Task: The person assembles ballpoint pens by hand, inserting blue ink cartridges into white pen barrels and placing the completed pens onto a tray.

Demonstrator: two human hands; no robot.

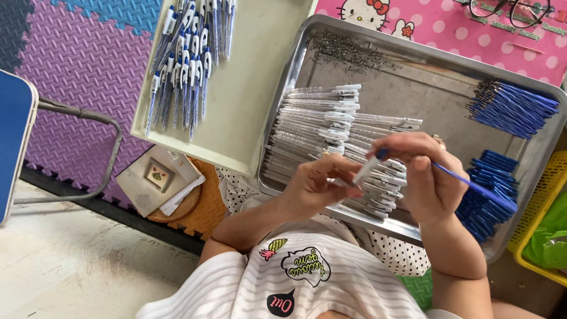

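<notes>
My left hand (316, 186) pinches a clear pen barrel (367, 169) over the near edge of a metal tray (425, 74). My right hand (428, 177) holds a thin blue ink refill (472, 186) that points right, with its tip at the barrel's blue-capped end. Beneath both hands lies a heap of clear pen barrels (316, 127). Blue refills (512, 108) lie in two bundles at the tray's right side, the nearer bundle (490, 198) just right of my right hand.
A white tray (248, 106) at the left holds several assembled blue-and-white pens (186, 65). Small metal springs (348, 52) lie at the metal tray's far end. A yellow basket (540, 218) stands at the right. A folding chair (18, 136) and foam floor mats are at the left.
</notes>
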